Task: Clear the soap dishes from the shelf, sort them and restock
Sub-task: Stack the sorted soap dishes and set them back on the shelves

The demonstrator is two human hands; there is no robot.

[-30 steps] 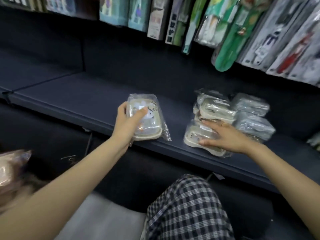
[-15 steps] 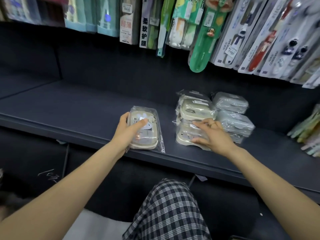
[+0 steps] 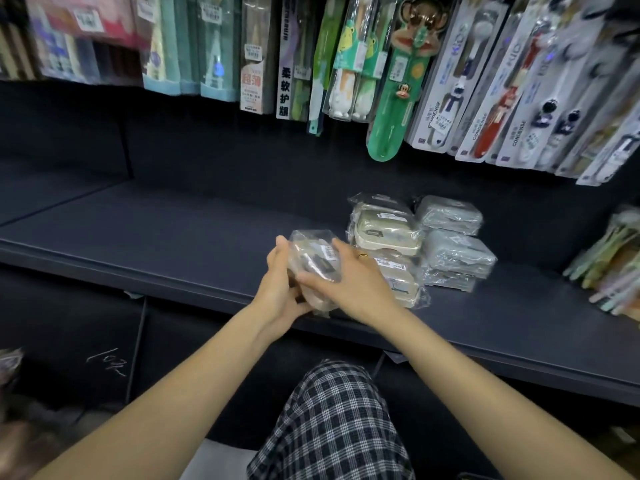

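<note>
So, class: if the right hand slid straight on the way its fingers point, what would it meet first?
The right hand points up and left across the wrapped soap dish that it holds with the left hand. Past that dish, the line seems to cross only bare shelf towards the back panel, though depth is unclear.

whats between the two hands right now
In the head view, one wrapped soap dish sits between the left hand and right hand; both grip it at the shelf edge.
</note>
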